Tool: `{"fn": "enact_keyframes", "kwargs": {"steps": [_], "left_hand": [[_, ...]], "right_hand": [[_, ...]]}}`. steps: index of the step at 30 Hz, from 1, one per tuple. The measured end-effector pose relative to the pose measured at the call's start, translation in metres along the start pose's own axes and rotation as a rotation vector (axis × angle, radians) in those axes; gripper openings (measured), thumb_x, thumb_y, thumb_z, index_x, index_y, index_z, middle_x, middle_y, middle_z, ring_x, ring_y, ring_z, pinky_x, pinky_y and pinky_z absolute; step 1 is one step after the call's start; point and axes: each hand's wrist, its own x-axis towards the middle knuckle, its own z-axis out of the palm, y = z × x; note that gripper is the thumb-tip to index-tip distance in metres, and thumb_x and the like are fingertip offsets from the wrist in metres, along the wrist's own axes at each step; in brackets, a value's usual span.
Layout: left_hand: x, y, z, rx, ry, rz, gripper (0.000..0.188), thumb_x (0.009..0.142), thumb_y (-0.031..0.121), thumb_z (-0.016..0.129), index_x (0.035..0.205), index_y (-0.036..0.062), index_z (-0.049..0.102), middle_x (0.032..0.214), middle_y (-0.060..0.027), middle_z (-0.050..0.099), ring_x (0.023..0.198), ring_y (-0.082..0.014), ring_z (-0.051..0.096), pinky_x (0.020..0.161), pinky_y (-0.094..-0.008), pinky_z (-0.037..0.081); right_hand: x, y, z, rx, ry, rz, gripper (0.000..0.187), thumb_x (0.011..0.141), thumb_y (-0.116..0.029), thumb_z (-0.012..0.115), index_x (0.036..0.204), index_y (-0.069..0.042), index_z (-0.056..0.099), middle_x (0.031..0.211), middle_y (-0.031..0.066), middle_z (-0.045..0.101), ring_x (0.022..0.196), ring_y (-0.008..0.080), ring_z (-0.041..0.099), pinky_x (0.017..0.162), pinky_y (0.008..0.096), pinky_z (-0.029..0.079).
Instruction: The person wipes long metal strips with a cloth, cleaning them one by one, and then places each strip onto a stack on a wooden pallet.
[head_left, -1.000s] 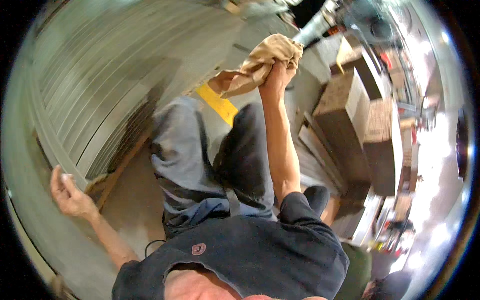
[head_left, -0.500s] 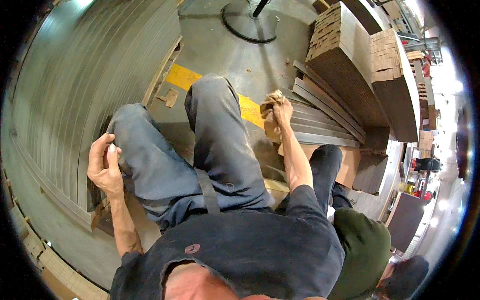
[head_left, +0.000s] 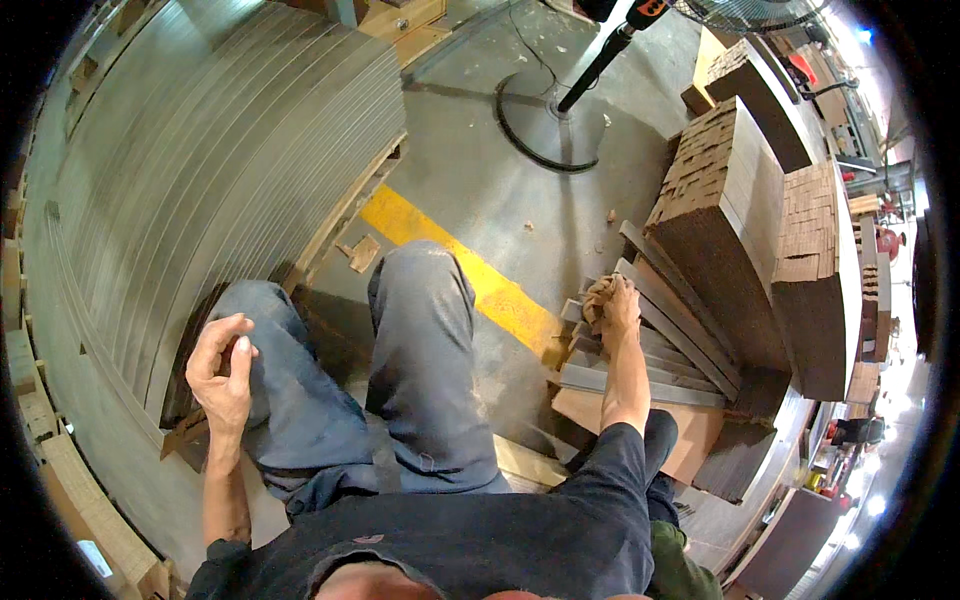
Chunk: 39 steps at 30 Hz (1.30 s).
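My right hand (head_left: 622, 308) is closed round a crumpled brown rag (head_left: 598, 300). It is over the ends of several grey strips (head_left: 655, 345), which lie fanned out at my right; whether the rag touches them I cannot tell. My left hand (head_left: 222, 375) is raised beside my left knee, palm up. Its fingers are loosely curled, with a small gap to the thumb and nothing visible between them. Close by on the left is a wide stack of long grey panels (head_left: 250, 120) on a wooden pallet (head_left: 345, 222).
Tall bundles of brown-ended boards (head_left: 722, 190) stand at the right. A fan on a round base (head_left: 548, 122) is ahead. Yellow tape (head_left: 470, 265) crosses the floor, with a cardboard scrap (head_left: 362, 252) near it. Another person's green clothing (head_left: 680, 562) shows behind my right arm.
My right hand has moved right with the rag, over the grey strips. The view has shifted, bringing more of the fan into sight. My left hand stays loosely curled by the knee.
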Motion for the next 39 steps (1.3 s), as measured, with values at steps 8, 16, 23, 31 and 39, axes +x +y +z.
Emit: {"fn": "enact_keyframes", "kwargs": {"steps": [8, 16, 23, 31, 39], "left_hand": [[0.008, 0.009, 0.009, 0.146, -0.062, 0.161, 0.024, 0.079, -0.006, 0.06, 0.101, -0.0004, 0.066, 0.094, -0.0104, 0.067, 0.082, -0.0184, 0.064, 0.073, -0.0286, 0.052], [-0.009, -0.001, 0.002, 0.028, -0.014, 0.146, 0.026, 0.08, -0.007, 0.059, 0.104, 0.0016, 0.066, 0.093, -0.0081, 0.067, 0.074, -0.0123, 0.062, 0.063, -0.0258, 0.05], [-0.001, -0.015, 0.007, -0.119, 0.03, 0.199, 0.023, 0.084, -0.003, 0.057, 0.105, 0.0001, 0.066, 0.091, -0.0103, 0.07, 0.08, -0.0162, 0.067, 0.07, -0.0287, 0.054], [0.027, 0.007, 0.051, -0.429, 0.004, 0.287, 0.028, 0.08, -0.002, 0.055, 0.106, -0.0021, 0.063, 0.09, -0.0122, 0.07, 0.082, -0.0172, 0.067, 0.073, -0.0301, 0.055], [0.063, 0.061, 0.067, -0.457, -0.156, 0.448, 0.058, 0.08, 0.021, 0.067, 0.133, 0.0033, 0.05, 0.121, -0.0147, 0.06, 0.109, -0.0247, 0.057, 0.084, -0.037, 0.051]], "right_hand": [[-0.014, -0.009, 0.002, 0.977, -0.257, 0.294, 0.036, 0.088, -0.017, 0.058, 0.122, -0.005, 0.056, 0.114, 0.0167, 0.057, 0.103, 0.032, 0.055, 0.084, 0.0442, 0.049], [-0.02, -0.057, -0.046, -0.022, -0.077, -0.131, 0.058, 0.075, -0.003, 0.061, 0.13, -0.001, 0.046, 0.119, 0.0253, 0.053, 0.11, 0.0442, 0.05, 0.098, 0.0524, 0.04], [0.013, -0.159, -0.14, 0.058, 0.046, -0.788, 0.053, 0.078, -0.01, 0.065, 0.127, 0.0, 0.047, 0.109, 0.0207, 0.059, 0.109, 0.0416, 0.053, 0.087, 0.0496, 0.046], [0.003, -0.349, -0.365, 1.068, 0.054, -0.792, 0.046, 0.093, -0.043, 0.045, 0.105, -0.001, 0.058, 0.075, 0.0099, 0.06, 0.068, 0.0241, 0.061, 0.061, 0.0344, 0.053], [-0.042, -0.433, -0.476, 0.888, 0.434, -1.023, 0.036, 0.092, -0.032, 0.049, 0.107, 0.0, 0.059, 0.087, 0.0098, 0.061, 0.08, 0.023, 0.059, 0.072, 0.0343, 0.051]]}}
